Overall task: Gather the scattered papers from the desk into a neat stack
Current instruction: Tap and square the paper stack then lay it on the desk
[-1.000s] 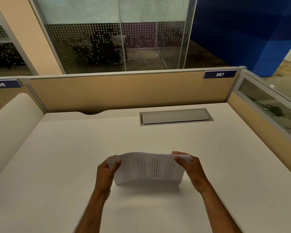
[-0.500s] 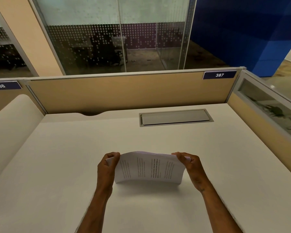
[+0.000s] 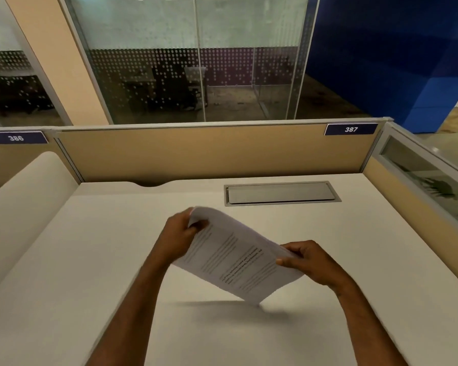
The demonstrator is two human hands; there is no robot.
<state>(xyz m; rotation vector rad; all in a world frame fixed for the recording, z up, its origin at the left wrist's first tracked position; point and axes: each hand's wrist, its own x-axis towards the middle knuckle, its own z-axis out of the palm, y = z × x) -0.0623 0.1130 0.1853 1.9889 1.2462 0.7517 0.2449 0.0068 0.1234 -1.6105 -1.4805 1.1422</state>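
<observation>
A stack of white printed papers (image 3: 236, 256) hangs tilted above the white desk (image 3: 90, 260), its left end raised and its lower right corner close to the desk top. My left hand (image 3: 177, 236) grips the upper left end of the stack. My right hand (image 3: 308, 261) pinches the right end, lower and nearer to me. The stack bows slightly between both hands, and its shadow falls on the desk below. No other loose sheets show on the desk.
A grey cable hatch (image 3: 280, 193) is set flush in the desk behind the papers. Beige partition panels (image 3: 196, 151) wall the back and right sides, with a glass strip (image 3: 428, 178) on the right. A curved white divider (image 3: 19, 196) bounds the left.
The stack stood level on its long edge on the desk before; now it is lifted and turned, my left hand up and away, my right hand lower.
</observation>
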